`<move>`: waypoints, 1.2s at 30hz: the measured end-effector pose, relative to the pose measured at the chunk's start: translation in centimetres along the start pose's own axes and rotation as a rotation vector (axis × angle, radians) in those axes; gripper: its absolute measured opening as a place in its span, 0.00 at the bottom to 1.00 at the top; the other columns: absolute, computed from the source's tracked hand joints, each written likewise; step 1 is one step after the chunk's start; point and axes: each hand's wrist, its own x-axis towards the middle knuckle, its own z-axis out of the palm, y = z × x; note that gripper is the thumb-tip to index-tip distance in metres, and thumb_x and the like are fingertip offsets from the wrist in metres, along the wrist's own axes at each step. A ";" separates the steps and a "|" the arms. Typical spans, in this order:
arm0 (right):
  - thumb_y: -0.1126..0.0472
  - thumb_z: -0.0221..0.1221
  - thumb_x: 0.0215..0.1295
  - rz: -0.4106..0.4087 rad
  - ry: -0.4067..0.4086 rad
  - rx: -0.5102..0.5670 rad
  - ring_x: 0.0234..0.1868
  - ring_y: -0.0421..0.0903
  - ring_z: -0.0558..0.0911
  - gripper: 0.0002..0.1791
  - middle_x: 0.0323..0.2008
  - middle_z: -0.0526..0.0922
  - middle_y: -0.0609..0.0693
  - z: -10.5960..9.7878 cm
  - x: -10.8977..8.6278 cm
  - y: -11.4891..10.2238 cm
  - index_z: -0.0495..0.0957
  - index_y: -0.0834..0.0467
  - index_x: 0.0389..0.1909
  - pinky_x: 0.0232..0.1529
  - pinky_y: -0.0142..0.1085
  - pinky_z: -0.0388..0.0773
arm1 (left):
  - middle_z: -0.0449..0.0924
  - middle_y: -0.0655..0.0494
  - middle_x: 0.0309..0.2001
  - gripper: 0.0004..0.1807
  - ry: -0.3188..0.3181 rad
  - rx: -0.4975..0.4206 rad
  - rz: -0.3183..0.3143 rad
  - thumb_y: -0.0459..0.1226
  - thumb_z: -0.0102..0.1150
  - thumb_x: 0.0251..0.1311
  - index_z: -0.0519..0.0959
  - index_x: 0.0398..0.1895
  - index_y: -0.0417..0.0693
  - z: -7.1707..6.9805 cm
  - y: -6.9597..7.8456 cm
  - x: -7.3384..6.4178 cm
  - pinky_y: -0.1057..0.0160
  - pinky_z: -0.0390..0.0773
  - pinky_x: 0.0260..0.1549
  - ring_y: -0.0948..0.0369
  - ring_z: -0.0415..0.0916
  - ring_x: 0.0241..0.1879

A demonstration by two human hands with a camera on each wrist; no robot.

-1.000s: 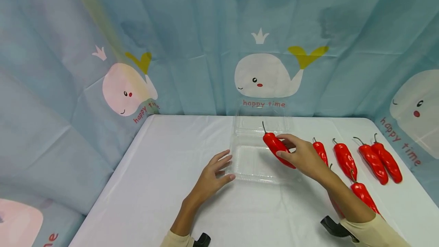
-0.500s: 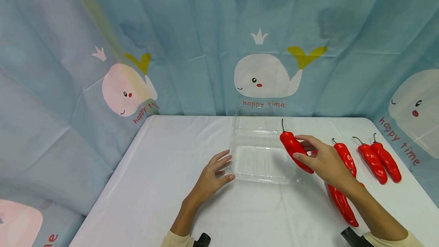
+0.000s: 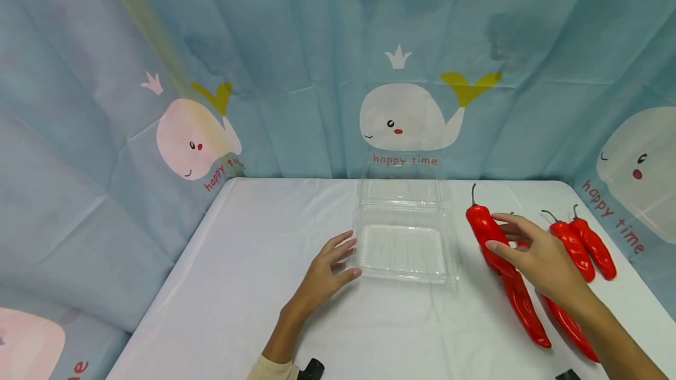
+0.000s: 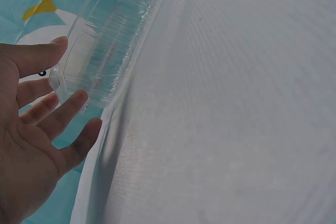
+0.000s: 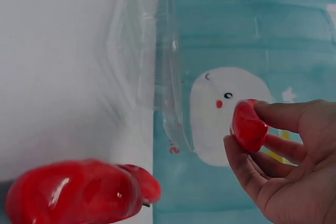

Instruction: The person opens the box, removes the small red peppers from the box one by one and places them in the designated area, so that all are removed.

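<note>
A long red chili pepper [image 3: 482, 223] with a thin dark stem is pinched between the thumb and fingers of my right hand [image 3: 546, 260]. It is held just right of a clear plastic clamshell container [image 3: 404, 251], whose lid is folded back. In the right wrist view the same pepper [image 5: 248, 127] shows end-on. My left hand [image 3: 323, 274] stays at the container's left edge with its fingers spread. The left wrist view has thumb and fingertips on either side of the container's rim [image 4: 63, 77]; whether they touch it, I cannot tell.
Several more red peppers lie on the white cloth to the right: one [image 3: 525, 312] below the held pepper, one [image 3: 570, 327] partly behind my right forearm, and two [image 3: 573, 248] side by side farther right. A blue whale-print curtain [image 3: 296, 75] rises behind the table.
My right hand has carried the pepper rightward, from above the container to beside it, over the loose peppers. My left hand has kept its place.
</note>
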 end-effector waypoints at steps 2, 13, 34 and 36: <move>0.51 0.70 0.71 0.011 0.003 0.007 0.57 0.73 0.79 0.40 0.63 0.77 0.74 -0.3 -0.3 0.5 0.66 0.61 0.78 0.36 0.54 0.91 | 0.61 0.52 0.81 0.37 0.003 0.002 -0.001 0.38 0.72 0.67 0.71 0.77 0.40 0.0 0.0 0.0 0.47 0.81 0.64 0.54 0.73 0.73; 0.50 0.70 0.70 0.122 0.013 -0.016 0.60 0.78 0.74 0.44 0.65 0.73 0.77 -1.7 -1.9 3.3 0.63 0.64 0.79 0.33 0.56 0.90 | 0.61 0.51 0.81 0.37 0.005 -0.003 -0.010 0.36 0.73 0.66 0.71 0.77 0.41 0.1 -0.1 -0.1 0.44 0.81 0.64 0.53 0.73 0.73; 0.51 0.62 0.77 0.361 0.074 -0.014 0.61 0.82 0.69 0.44 0.68 0.63 0.83 -3.3 -4.7 7.9 0.54 0.69 0.81 0.42 0.62 0.85 | 0.60 0.51 0.82 0.38 -0.003 -0.012 -0.007 0.36 0.72 0.67 0.69 0.78 0.39 0.1 0.1 0.1 0.45 0.80 0.64 0.53 0.73 0.73; 0.51 0.62 0.77 0.369 0.078 -0.015 0.61 0.82 0.69 0.44 0.68 0.63 0.83 -3.4 -5.0 8.3 0.53 0.70 0.81 0.41 0.61 0.86 | 0.60 0.51 0.82 0.37 -0.004 -0.019 -0.012 0.35 0.72 0.67 0.69 0.78 0.39 0.1 0.0 0.1 0.45 0.80 0.65 0.54 0.72 0.73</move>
